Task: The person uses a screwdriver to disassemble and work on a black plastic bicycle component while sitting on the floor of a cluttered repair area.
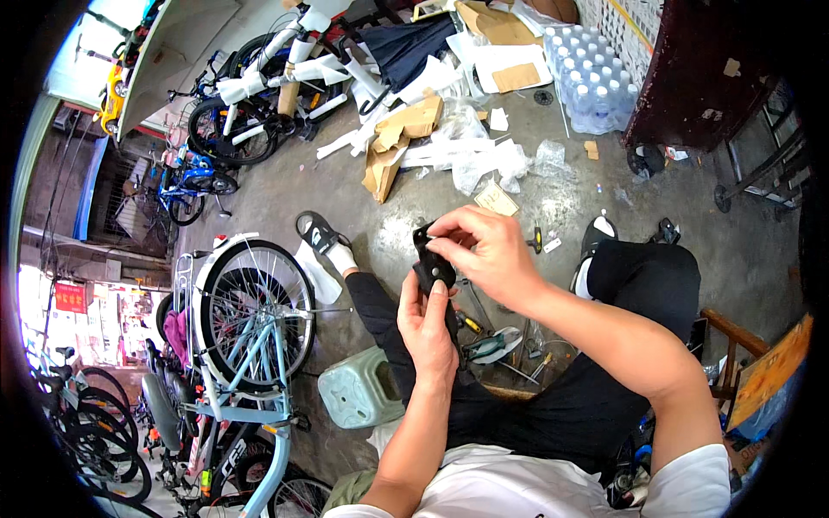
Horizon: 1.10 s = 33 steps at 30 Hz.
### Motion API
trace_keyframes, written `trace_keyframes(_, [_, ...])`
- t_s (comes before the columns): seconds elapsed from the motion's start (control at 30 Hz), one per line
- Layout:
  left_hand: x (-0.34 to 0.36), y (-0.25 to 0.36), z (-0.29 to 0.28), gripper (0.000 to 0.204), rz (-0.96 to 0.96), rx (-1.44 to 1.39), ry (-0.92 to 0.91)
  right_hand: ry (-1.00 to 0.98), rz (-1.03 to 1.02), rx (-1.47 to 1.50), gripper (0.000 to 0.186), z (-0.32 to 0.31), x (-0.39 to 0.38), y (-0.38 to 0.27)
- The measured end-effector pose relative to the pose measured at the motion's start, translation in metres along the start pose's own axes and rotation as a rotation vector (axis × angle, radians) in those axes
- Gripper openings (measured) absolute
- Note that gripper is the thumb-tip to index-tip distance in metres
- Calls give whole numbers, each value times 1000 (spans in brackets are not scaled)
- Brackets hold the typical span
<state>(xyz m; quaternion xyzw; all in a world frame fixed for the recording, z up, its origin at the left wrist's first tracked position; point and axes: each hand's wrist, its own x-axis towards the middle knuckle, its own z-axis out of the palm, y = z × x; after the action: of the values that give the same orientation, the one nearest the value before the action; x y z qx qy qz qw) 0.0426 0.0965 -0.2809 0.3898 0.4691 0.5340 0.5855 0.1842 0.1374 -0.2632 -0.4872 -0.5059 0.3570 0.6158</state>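
Note:
A small black part (430,269) with a round silvery spot is held up in front of my lap; its exact kind I cannot make out. My left hand (427,325) grips it from below, the thumb pressed on its face near the spot. Thumb and fingers of my right hand (485,250) pinch its upper end. Part of it is hidden behind my fingers. On the floor beneath my hands lie a yellow-and-black screwdriver (470,323) and several other tools, partly covered by my arms and legs.
An upturned light-blue bicycle (276,345) stands at the left, beside a pale green plastic stool (354,390). Torn cardboard (406,121) and plastic wrap litter the floor ahead. Shrink-wrapped water bottles (591,86) stand far right; a wooden chair (768,371) is at the right.

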Motion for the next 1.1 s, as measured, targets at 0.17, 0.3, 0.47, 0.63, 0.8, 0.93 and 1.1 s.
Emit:
trace_keyframes(0.17, [0,-4,9,37,95,115,36,7,-44,6,15,0,4,5])
trace_keyframes(0.3, [1,-10,14,39,101,196,41,9,-78,32,14,-6,5,6])
trace_keyframes(0.47, [2,-14,15,40,130,223,28,5,-51,40,13,-10,6,6])
trace_keyframes(0.63, [1,-17,13,42,129,230,47,11,-30,2,12,-12,4,8])
trace_keyframes(0.8, [2,-23,7,43,220,361,22,-25,-97,-58,14,-17,5,9])
trace_keyframes(0.93, [4,-27,-3,44,287,408,20,-15,-24,21,15,-12,3,8])
trace_keyframes(1.1, [2,-26,-3,43,298,421,28,-45,57,56,17,-11,0,12])
